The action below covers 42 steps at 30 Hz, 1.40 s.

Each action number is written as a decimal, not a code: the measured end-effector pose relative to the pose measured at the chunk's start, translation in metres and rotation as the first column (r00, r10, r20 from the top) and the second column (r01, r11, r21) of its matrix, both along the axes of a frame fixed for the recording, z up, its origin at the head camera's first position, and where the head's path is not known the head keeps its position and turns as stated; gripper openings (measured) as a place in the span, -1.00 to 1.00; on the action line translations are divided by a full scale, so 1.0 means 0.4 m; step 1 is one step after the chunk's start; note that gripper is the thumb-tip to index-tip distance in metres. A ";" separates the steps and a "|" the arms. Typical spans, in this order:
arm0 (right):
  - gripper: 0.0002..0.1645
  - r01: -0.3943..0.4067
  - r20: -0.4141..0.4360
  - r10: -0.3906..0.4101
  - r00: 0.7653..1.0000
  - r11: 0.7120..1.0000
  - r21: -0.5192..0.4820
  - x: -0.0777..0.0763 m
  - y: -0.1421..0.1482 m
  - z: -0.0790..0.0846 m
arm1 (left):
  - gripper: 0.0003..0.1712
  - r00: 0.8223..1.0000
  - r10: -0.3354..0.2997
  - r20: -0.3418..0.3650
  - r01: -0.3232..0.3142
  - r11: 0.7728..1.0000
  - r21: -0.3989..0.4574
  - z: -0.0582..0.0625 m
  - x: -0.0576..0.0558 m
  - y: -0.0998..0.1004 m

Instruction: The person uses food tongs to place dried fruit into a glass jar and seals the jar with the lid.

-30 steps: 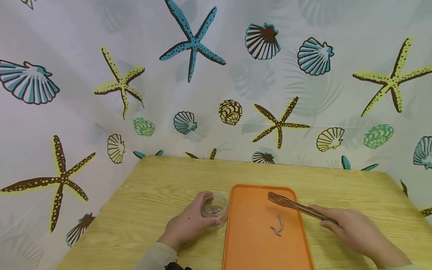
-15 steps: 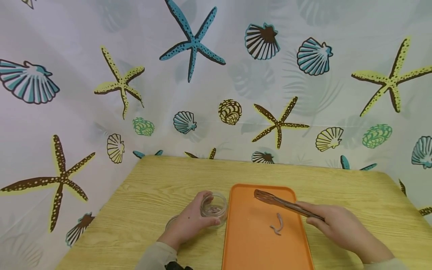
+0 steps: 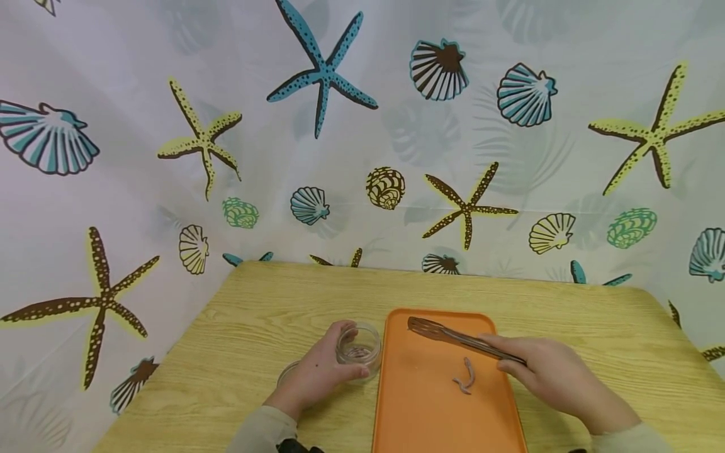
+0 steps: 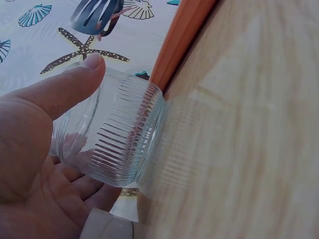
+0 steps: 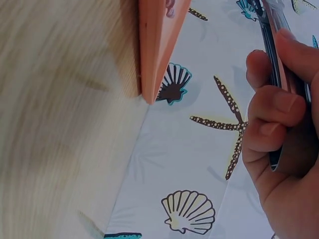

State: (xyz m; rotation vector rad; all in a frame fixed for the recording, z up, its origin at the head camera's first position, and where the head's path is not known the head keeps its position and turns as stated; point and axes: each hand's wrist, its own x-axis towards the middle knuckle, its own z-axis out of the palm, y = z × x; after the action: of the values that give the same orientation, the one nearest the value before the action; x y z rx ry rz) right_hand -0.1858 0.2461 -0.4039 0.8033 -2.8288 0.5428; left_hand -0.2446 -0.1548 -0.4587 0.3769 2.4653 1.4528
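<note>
My left hand [image 3: 320, 371] grips a clear glass jar [image 3: 360, 346] that stands on the table left of the tray. In the left wrist view the ribbed jar [image 4: 124, 124] shows thumb and fingers on opposite sides; something reddish shows at its bottom. My right hand [image 3: 546, 371] holds metal tongs [image 3: 453, 336] with slotted ends above the tray. A thin pinkish bit [image 4: 129, 9] sticks out at the tongs' tips in the left wrist view. Thin, pinkish-grey worm-like pieces [image 3: 470, 372] lie on the orange tray [image 3: 436, 415], below the tongs.
A round, clear rim [image 3: 285, 372], perhaps a lid, lies partly hidden behind my left wrist. The wood-patterned table [image 3: 255, 314] ends at a curtain [image 3: 351, 239] printed with starfish and shells.
My right hand and the tongs have moved left across the tray toward the jar. The left hand, the jar and the worm-like pieces on the tray have stayed in place.
</note>
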 end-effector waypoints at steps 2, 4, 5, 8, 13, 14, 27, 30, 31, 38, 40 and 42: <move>-0.45 -0.011 -0.017 0.012 1.000 1.000 0.003 -0.002 -0.010 0.000 | 0.06 1.000 0.001 0.000 -0.001 1.000 -0.001 0.000 -0.001 0.000; -0.45 -0.026 -0.031 0.026 0.999 1.000 0.002 -0.006 -0.022 -0.001 | 0.07 1.000 -0.001 -0.001 0.001 1.000 -0.001 -0.001 -0.002 0.000; -0.44 -0.034 -0.035 0.034 0.999 0.999 -0.001 -0.008 -0.028 -0.001 | 0.07 1.000 -0.001 -0.002 0.001 1.000 -0.005 -0.002 -0.002 0.000; -0.45 -0.055 -0.045 0.054 0.998 0.998 -0.014 -0.016 -0.048 0.000 | 0.07 1.000 -0.001 -0.002 0.001 1.000 -0.010 -0.002 -0.002 0.001; -0.43 -0.082 -0.049 0.080 0.996 0.996 -0.027 -0.032 -0.087 0.002 | 0.09 1.000 0.002 0.008 -0.002 1.000 0.001 -0.003 -0.003 -0.002; -0.42 -0.086 -0.047 0.084 0.995 0.996 -0.029 -0.034 -0.096 0.003 | 0.09 1.000 0.004 0.010 -0.004 1.000 0.001 -0.003 -0.002 -0.004; -0.43 -0.129 -0.035 0.129 0.991 0.992 -0.013 -0.063 -0.189 0.014 | 0.14 0.999 0.032 -0.010 -0.032 0.999 -0.018 -0.014 0.004 -0.014; -0.42 -0.138 -0.034 0.138 0.990 0.990 -0.006 -0.067 -0.193 0.008 | 0.18 0.999 0.041 -0.001 -0.041 0.998 -0.040 -0.017 0.006 -0.011; -0.41 -0.142 -0.032 0.141 0.989 0.990 -0.009 -0.067 -0.193 0.006 | 0.19 0.999 0.044 0.004 -0.044 0.998 -0.047 -0.018 0.007 -0.010; -0.41 -0.138 -0.013 0.138 0.990 0.990 -0.039 -0.072 -0.188 0.009 | 0.20 0.999 0.037 0.013 -0.036 0.998 -0.044 -0.007 0.001 0.001; -0.40 -0.135 -0.016 0.135 0.991 0.990 -0.041 -0.073 -0.187 0.012 | 0.19 0.999 0.031 0.007 -0.031 0.999 -0.044 -0.003 -0.001 0.002; -0.40 -0.131 -0.016 0.130 0.991 0.991 -0.033 -0.074 -0.189 0.015 | 0.18 1.000 0.028 0.006 -0.027 0.999 -0.043 -0.001 -0.002 0.000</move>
State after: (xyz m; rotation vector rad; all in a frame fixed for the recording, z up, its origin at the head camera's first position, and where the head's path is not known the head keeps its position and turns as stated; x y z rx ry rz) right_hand -0.2153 0.1706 -0.3980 0.9870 -2.7606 0.5999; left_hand -0.2455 -0.1548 -0.4591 0.3306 2.5015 1.4074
